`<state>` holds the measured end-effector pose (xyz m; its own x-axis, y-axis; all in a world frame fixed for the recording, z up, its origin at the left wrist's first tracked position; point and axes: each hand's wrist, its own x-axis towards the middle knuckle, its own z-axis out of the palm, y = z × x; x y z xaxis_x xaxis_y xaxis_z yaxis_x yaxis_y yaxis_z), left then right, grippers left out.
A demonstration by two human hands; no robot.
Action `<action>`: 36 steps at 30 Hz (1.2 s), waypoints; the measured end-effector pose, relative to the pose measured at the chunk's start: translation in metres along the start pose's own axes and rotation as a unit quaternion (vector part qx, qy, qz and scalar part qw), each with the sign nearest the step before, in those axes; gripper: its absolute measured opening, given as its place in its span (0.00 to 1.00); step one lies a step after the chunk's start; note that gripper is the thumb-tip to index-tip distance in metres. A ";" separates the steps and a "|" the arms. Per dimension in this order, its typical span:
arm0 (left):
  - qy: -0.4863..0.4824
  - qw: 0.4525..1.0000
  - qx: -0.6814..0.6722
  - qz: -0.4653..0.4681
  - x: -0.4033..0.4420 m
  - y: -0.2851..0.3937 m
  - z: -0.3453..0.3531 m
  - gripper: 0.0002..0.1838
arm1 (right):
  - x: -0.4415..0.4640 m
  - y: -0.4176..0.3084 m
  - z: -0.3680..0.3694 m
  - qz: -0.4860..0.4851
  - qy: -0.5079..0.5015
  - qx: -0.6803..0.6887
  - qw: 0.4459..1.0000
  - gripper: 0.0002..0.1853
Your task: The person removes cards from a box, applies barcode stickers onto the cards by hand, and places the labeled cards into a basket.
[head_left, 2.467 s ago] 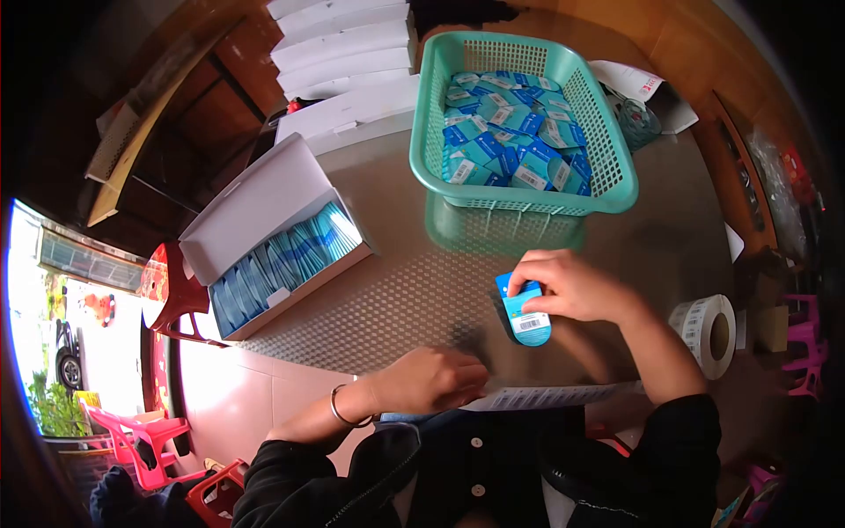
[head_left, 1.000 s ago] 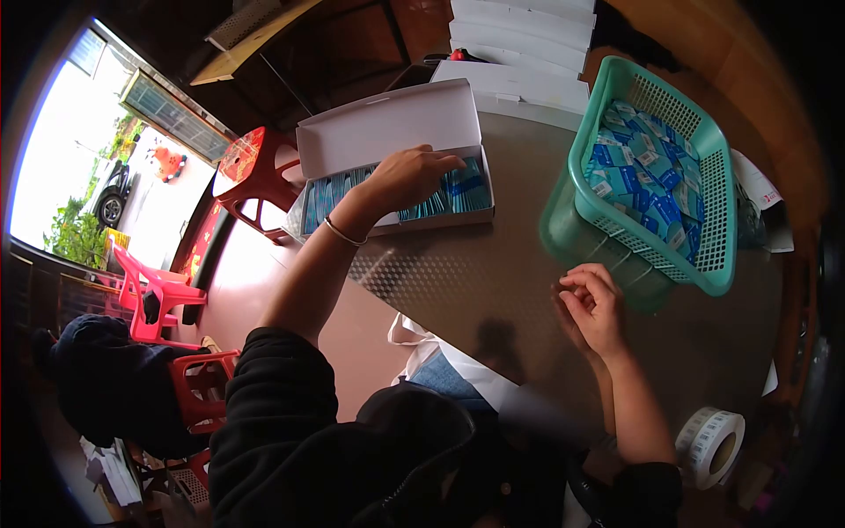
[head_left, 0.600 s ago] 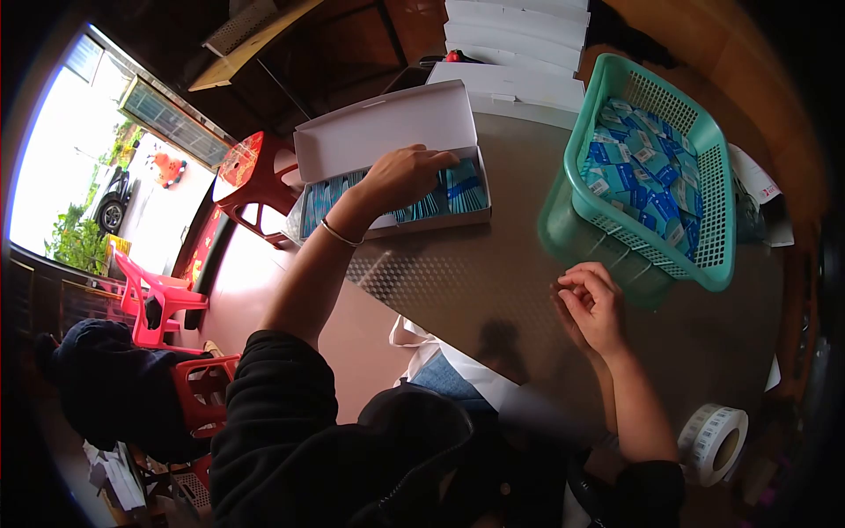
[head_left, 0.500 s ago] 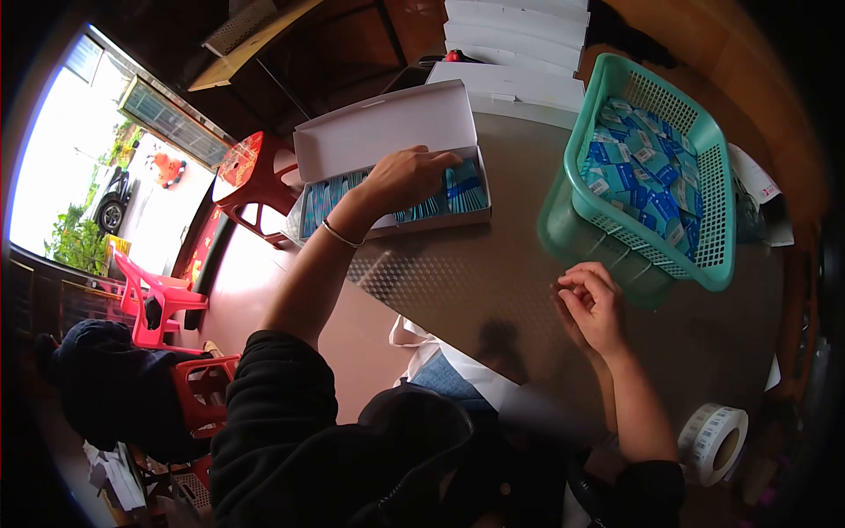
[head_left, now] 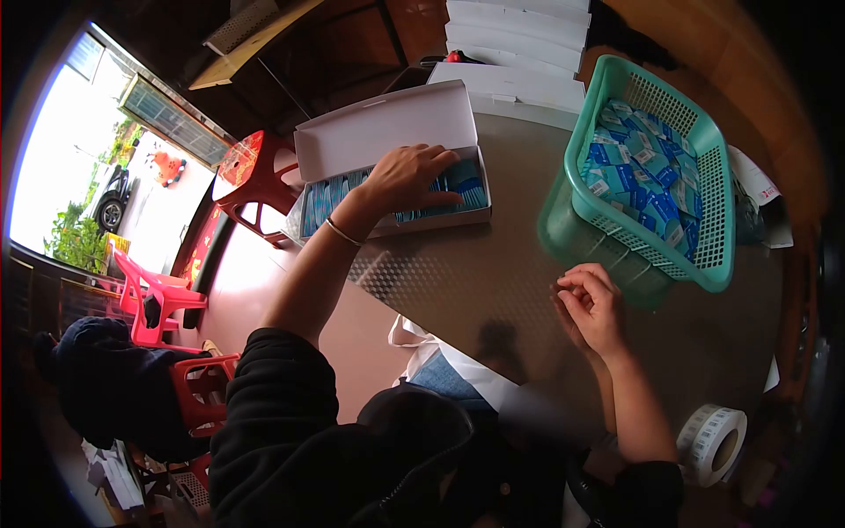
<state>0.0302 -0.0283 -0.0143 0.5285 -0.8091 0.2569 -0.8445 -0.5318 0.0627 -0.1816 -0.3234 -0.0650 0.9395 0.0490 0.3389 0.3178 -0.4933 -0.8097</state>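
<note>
My left hand point(head_left: 407, 180) lies over an open white cardboard box point(head_left: 387, 132), its thumb and fingers spread apart. Beneath the palm and fingers, small blue packets point(head_left: 469, 187) stand in a tight row inside the box. The hand hides part of that row. Off to the right, my right hand point(head_left: 596, 304) rests by the table with fingers curled in toward the thumb, and nothing shows in it. It is nearest to a green plastic basket point(head_left: 576, 207) heaped with blue and white packets point(head_left: 647, 167).
White boxes point(head_left: 515, 88) are stacked at the back of the metal table point(head_left: 493, 264). A roll of labels point(head_left: 715, 444) sits at the right near side. Red stools point(head_left: 242, 172) and a pink chair point(head_left: 154, 299) stand on the floor to the left.
My left hand's fingers have opened out over the packets; the thumb now stretches to the right across them. My right hand looks nearly unchanged.
</note>
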 end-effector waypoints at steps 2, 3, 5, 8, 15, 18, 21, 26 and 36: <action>-0.008 1.000 -0.007 -0.013 -0.001 0.002 -0.004 0.27 | 0.000 0.001 0.000 -0.002 0.001 0.000 1.000 0.08; -0.007 1.000 -0.004 -0.007 -0.002 0.000 -0.005 0.27 | 0.000 0.001 0.000 -0.003 0.001 0.000 1.000 0.08; -0.007 1.000 0.000 0.004 -0.006 -0.003 -0.006 0.27 | 0.000 0.001 0.000 0.000 -0.001 -0.002 1.000 0.08; 0.008 1.000 -0.003 -0.015 -0.011 -0.002 -0.010 0.26 | 0.000 0.000 0.000 0.004 -0.001 0.000 1.000 0.08; -0.006 1.000 0.010 -0.019 -0.017 0.003 -0.019 0.15 | 0.000 0.000 0.000 0.006 -0.003 -0.006 1.000 0.08; -0.020 0.999 0.019 0.015 -0.010 0.006 -0.016 0.11 | 0.000 -0.001 -0.001 0.011 -0.008 -0.009 1.000 0.09; -0.043 0.999 0.007 0.017 -0.002 0.012 -0.015 0.10 | 0.000 -0.002 0.000 0.006 -0.002 -0.008 1.000 0.09; -0.045 0.998 -0.038 -0.009 0.008 0.014 -0.005 0.16 | 0.001 -0.002 -0.001 0.004 -0.005 -0.008 1.000 0.09; -0.090 0.991 0.103 -0.007 0.036 0.009 0.008 0.15 | 0.000 -0.001 0.000 -0.004 -0.002 -0.009 1.000 0.09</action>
<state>0.0424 -0.0646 -0.0125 0.5629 -0.8226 0.0805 -0.8111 -0.5685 -0.1378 -0.1818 -0.3234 -0.0644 0.9377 0.0564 0.3427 0.3225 -0.5077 -0.7989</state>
